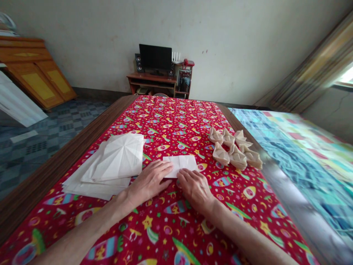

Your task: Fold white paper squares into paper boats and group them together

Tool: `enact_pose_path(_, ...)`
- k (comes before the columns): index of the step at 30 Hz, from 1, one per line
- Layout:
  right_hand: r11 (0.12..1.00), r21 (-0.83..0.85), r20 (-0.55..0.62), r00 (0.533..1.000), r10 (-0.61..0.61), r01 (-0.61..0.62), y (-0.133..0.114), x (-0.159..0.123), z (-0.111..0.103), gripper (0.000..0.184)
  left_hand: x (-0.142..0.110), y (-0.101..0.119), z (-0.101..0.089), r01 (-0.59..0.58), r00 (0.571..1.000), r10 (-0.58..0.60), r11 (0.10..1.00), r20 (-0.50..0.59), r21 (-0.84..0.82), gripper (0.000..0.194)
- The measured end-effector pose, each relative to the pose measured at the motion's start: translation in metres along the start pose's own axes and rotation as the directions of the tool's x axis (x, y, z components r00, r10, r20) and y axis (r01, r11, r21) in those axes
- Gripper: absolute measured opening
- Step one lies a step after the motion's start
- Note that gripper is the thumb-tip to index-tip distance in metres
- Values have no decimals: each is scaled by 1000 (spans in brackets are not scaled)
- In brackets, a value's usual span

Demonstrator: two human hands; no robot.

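Observation:
A small folded white paper [184, 161] lies flat on the red patterned cloth [165, 224]. My left hand [154, 176] rests with its fingers stretched out over the paper's left part, the thumb apart on the cloth. On the lower right edge of the paper, my right hand [194, 187] presses its fingers down flat; its thumb is mostly hidden. To the left is a stack of creased white paper sheets [121, 158], the top one showing folds that fan out from its middle. Several folded paper shapes [221, 154], like small boats, stand in two rows at the right.
The cloth covers a table with dark wooden edges [91, 127]. A bed with a patchwork cover [292, 154] adjoins on the right. Beyond the table's far end, a monitor [156, 57] stands on a small desk [153, 78]. A wooden cabinet [35, 73] is at far left.

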State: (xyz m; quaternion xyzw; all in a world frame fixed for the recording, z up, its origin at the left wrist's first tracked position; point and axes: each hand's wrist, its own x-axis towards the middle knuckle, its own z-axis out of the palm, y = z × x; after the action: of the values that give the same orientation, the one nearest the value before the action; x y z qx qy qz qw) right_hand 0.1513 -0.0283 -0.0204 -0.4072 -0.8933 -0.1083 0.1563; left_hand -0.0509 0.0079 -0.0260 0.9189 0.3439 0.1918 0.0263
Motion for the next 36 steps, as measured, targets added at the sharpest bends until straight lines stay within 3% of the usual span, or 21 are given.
enact_pose_path(5, 989, 118, -195, 978, -69, 93, 13, -5, 3, 23, 2, -14, 3, 8, 997, -5, 999, -73, 40, 40)
enact_pose_path(8, 969, 159, -250, 958, -144, 187, 22, -6, 0, 23, 2, -21, 1, 17, 996, -12, 999, -89, 46, 38)
enact_pose_path(11, 968, 174, -224, 964, -142, 183, 32, -6, -5, 23, 0, -18, -6, -35, 994, 39, 999, -99, 37, 40)
enact_pose_path(15, 985, 166, -141, 990, -25, 49, 45, -10, -8, 21, -3, 0, -18, -172, 980, 174, 985, -93, 30, 41)
enact_pose_path(18, 979, 193, -119, 992, -40, 62, 49, -17, -6, 23, -4, 15, -21, -219, 970, 218, 976, -107, 5, 36)
enact_pose_path(29, 952, 234, -61, 980, -187, 197, 41, -31, -14, 27, -26, 14, -2, -51, 992, 23, 974, -128, -220, 35)
enact_pose_path(33, 942, 280, -72, 982, -172, 185, 38, -34, -12, 28, -25, 16, -4, -47, 993, 21, 974, -117, -223, 32)
enact_pose_path(36, 926, 364, -83, 993, -79, 104, 36, -36, -9, 27, -23, 15, -4, -30, 994, 3, 973, -114, -230, 32)
